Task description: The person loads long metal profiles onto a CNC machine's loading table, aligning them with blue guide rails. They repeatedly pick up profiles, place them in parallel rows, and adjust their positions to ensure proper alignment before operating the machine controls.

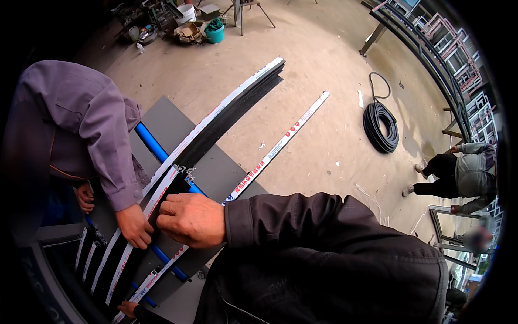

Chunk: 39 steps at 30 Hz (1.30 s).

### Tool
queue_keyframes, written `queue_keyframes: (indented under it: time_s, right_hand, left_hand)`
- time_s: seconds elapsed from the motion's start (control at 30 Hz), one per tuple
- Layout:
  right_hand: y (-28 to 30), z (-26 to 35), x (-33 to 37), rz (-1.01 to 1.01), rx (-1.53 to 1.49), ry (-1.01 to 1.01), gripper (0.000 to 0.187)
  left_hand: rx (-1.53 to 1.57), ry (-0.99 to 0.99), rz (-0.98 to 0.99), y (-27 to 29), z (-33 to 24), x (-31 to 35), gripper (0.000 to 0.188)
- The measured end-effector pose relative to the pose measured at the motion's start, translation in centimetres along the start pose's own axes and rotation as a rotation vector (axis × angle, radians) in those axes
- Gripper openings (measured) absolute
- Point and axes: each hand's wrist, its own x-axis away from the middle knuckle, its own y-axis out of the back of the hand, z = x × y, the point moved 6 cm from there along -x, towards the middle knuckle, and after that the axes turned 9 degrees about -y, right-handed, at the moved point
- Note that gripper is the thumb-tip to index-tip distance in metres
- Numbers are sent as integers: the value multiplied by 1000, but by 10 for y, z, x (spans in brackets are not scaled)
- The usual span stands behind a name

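Observation:
Long dark profiles with white printed film lie side by side on a grey bench with blue bars. My right hand [192, 220], in a dark sleeve, is closed with curled fingers above a film-covered profile [164, 189]; its fingertips are hidden. At the lower edge my left hand [128, 308] holds the near end of a narrow white-filmed profile [280, 143], which runs far out to the right. Right beside my right hand, a co-worker's hand [135, 227] in a purple sleeve presses on a profile. The co-worker's other hand [84, 197] hangs farther left.
A coil of black hose [381, 127] lies on the concrete floor at right. Another person [469, 173] stands at far right beside stacked frames [453, 48]. A teal bucket [214, 32] and cardboard box [190, 32] stand at the back. The profiles' far ends overhang the bench [221, 167].

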Motion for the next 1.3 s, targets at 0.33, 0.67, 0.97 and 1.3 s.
queue_keyframes:
  time_s: [0.33,0.67,0.97,1.3]
  right_hand:
    - [12,-37,18,21,81,-135,13]
    - [15,-52,43,93,148,-230,15]
    - [7,-43,28,226,150,-203,16]
    - [-50,-21,12,401,137,-153,20]
  left_hand:
    - [-74,0,11,2,-32,-1,59]
    - [-136,40,115,0,-19,-5,59]
    - [181,-183,31,22,8,-1,62]
    - [170,-128,63,43,-30,45,60]
